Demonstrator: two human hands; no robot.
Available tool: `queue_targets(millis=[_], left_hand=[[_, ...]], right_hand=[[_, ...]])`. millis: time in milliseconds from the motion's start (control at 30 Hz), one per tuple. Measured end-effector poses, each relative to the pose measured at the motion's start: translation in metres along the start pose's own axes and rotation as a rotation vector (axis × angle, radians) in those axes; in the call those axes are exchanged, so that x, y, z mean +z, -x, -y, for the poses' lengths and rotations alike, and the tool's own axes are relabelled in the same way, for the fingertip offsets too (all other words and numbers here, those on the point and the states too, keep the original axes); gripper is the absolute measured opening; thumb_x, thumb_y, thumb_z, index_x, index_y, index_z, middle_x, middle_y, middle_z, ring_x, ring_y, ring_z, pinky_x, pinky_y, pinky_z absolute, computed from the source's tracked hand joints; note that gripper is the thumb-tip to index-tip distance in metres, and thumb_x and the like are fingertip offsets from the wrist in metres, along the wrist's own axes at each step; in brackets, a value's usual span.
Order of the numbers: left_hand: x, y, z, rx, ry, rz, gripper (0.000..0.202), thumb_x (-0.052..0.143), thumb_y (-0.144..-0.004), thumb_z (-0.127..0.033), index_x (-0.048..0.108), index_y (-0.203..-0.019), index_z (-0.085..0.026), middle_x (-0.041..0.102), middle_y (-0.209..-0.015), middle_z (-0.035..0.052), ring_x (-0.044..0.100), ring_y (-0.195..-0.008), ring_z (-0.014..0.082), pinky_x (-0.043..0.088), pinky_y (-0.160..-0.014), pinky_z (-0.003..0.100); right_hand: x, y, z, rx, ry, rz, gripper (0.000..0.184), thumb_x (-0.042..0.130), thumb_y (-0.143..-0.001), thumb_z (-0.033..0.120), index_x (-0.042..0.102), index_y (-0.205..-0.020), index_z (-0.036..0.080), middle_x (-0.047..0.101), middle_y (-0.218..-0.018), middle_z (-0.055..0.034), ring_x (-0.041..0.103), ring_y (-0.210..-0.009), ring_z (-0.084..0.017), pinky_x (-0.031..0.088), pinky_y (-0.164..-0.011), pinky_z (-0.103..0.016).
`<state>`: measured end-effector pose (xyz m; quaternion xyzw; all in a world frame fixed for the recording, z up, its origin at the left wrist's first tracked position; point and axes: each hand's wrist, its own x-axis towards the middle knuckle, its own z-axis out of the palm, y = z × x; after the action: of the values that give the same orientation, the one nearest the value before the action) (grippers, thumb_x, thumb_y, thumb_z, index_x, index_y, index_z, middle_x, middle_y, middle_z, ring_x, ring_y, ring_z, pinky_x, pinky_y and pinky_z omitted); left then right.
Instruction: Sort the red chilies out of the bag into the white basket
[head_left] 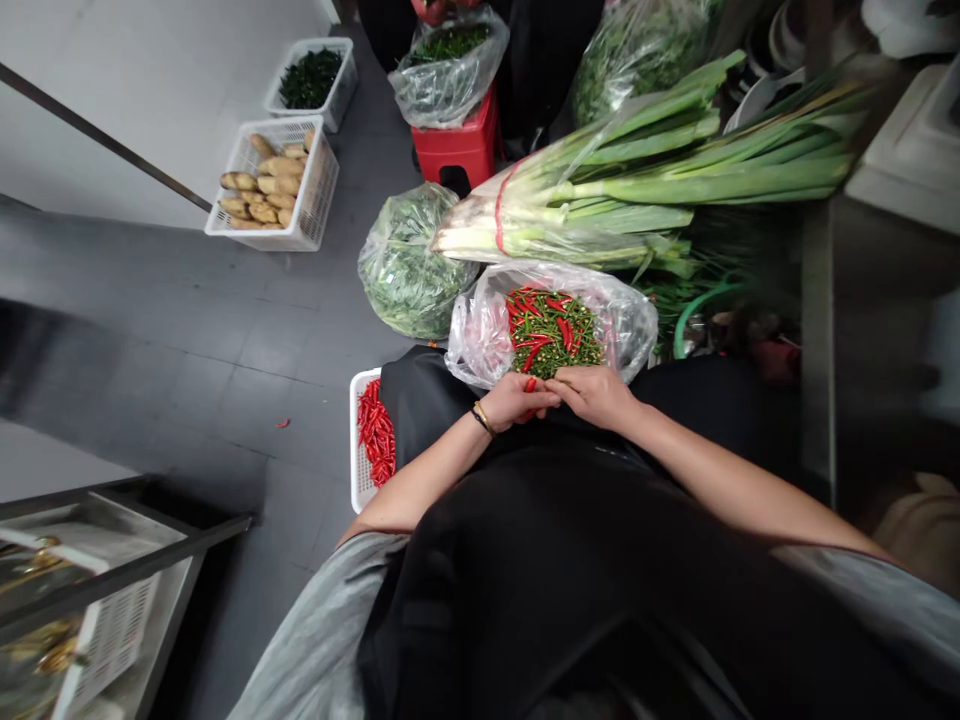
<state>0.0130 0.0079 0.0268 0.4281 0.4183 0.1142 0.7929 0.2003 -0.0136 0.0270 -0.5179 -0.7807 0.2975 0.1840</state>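
My left hand (520, 400) and my right hand (596, 393) meet over my lap, both closed in a pinch around a small red chili (531, 385). Just beyond them stands an open clear plastic bag (480, 330) filled with red chilies and green stems (553, 330). To my left, a white basket (355, 440) holds a pile of red chilies (376, 435), partly hidden behind my black apron. A bracelet circles my left wrist.
A big bundle of leeks (637, 185) lies across bags of greens (405, 265). A red stool (459, 150) carries another bag of greens. White baskets of ginger (274, 185) and dark greens (311, 78) sit on the grey floor. A metal rack (112, 560) stands at lower left.
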Motion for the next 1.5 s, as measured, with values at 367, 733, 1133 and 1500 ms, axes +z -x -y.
queue_targets(millis=[367, 733, 1133, 1500], left_hand=[[-0.021, -0.009, 0.0, 0.104, 0.4, 0.087, 0.03, 0.072, -0.061, -0.032, 0.054, -0.079, -0.016, 0.057, -0.058, 0.0, 0.064, -0.058, 0.0171, 0.036, -0.04, 0.019], [-0.011, -0.035, -0.011, 0.056, 0.417, -0.22, 0.036, 0.073, -0.075, -0.043, 0.051, -0.067, -0.016, 0.025, -0.039, -0.012, 0.018, -0.03, 0.0011, 0.007, -0.035, 0.017], [-0.013, -0.04, -0.007, 0.11, 0.384, -0.422, 0.043, 0.086, -0.06, -0.036, 0.053, -0.081, -0.017, 0.047, -0.05, -0.0093, 0.03, -0.032, 0.0011, 0.013, -0.034, 0.015], [-0.036, -0.035, -0.003, 0.136, 0.484, -0.596, 0.037, 0.077, -0.071, -0.043, 0.052, -0.07, -0.016, 0.033, -0.044, -0.0104, 0.024, -0.034, 0.0015, 0.011, -0.036, 0.017]], right_hand=[[-0.007, -0.043, -0.058, 0.635, 0.399, 0.22, 0.047, 0.048, -0.091, 0.056, 0.076, -0.091, 0.018, 0.074, -0.097, -0.0138, 0.068, -0.089, -0.027, 0.046, -0.068, -0.032], [0.008, -0.03, -0.058, 0.607, 0.27, -0.082, 0.031, 0.052, -0.09, 0.042, 0.072, -0.086, 0.019, 0.074, -0.088, -0.009, 0.067, -0.082, -0.024, 0.045, -0.069, -0.03], [0.035, -0.041, -0.041, 0.318, 0.108, -0.177, 0.017, 0.053, -0.086, 0.027, 0.068, -0.084, 0.02, 0.072, -0.079, -0.0043, 0.063, -0.069, -0.018, 0.044, -0.07, -0.028], [0.009, -0.049, -0.058, 0.181, 0.33, -0.103, 0.031, 0.045, -0.095, 0.034, 0.072, -0.106, 0.022, 0.065, -0.106, -0.0105, 0.062, -0.093, -0.024, 0.045, -0.072, -0.032]])
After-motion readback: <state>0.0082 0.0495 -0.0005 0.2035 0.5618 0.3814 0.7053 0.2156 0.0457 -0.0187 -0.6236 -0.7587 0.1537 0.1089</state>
